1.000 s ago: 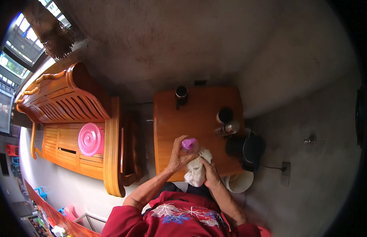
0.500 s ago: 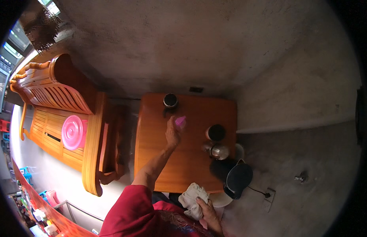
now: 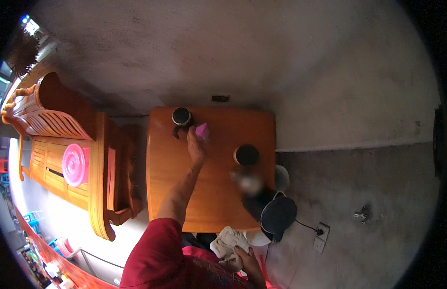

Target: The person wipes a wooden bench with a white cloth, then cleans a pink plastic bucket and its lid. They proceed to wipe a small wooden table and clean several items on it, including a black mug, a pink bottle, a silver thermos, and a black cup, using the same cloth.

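My left hand [image 3: 196, 148] reaches over the orange-brown wooden table, its fingers closed around a small clear container with a pink-purple top [image 3: 201, 130]. Just beyond and left of it stands a dark-topped pot [image 3: 182, 116] with a black handle, near the table's far left corner. Down at the near edge, my right hand [image 3: 246, 260] grips a crumpled off-white cloth [image 3: 227, 244]. A round black-topped vessel [image 3: 246, 154] stands on the table's right side. Nearer to me, a pale, shiny object [image 3: 250, 184] shows only as a blur.
A large dark lidded vessel [image 3: 278, 215] stands at the near right corner, a cord leading to a wall socket [image 3: 321, 237]. White containers [image 3: 282, 178] sit behind and below it. Left is a wooden bench [image 3: 96, 178] with a pink lidded bucket [image 3: 76, 164]. A tap [image 3: 362, 214] juts from the wall.
My left hand has moved farther back over the table with the pink-topped container, closer to the pot's handle. The whole view has shifted slightly. My right hand still holds the cloth.
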Motion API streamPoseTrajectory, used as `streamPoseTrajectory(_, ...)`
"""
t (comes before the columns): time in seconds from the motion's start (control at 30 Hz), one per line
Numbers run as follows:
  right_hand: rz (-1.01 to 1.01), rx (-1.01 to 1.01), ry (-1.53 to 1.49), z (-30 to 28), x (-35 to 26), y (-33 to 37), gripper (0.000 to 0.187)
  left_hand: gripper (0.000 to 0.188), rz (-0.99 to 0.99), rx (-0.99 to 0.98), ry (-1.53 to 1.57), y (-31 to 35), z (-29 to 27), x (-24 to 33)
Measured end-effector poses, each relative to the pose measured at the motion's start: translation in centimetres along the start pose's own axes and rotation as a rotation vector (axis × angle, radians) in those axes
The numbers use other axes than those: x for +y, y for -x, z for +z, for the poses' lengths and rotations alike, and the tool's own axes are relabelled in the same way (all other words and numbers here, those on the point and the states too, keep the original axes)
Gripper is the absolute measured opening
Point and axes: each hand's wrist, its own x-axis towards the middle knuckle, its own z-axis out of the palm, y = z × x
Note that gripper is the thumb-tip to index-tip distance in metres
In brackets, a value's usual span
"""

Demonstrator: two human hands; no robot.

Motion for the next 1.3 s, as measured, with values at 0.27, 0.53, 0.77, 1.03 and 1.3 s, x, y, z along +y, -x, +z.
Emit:
streamPoseTrajectory(0.27,-0.091,-0.205,-0.161,0.0,-0.2,-0.4,0.045,0.077,-0.066,-0.050,0.208,6.6,1.1,-3.4)
streamPoseTrajectory(0.53,-0.140,-0.173,-0.022,0.0,0.3,-0.5,0.044,0.082,0.473,-0.626,0.167,10.7,-3.0,8.1)
streamPoseTrajectory(0.77,-0.208,-0.148,-0.012,0.3,2.4,0.0,0.043,0.070,0.443,-0.750,0.288,10.5,-1.5,6.9)
streamPoseTrajectory(1.03,-0.723,0.100,0.120,5.3,-5.8,4.3,0.036,0.073,-0.079,-0.754,0.424,9.5,-12.0,8.6)
streamPoseTrajectory(1.3,-1.561,0.298,0.636,17.8,-11.1,6.3,0.059,0.067,0.037,-0.608,0.393,9.6,-26.2,11.4)
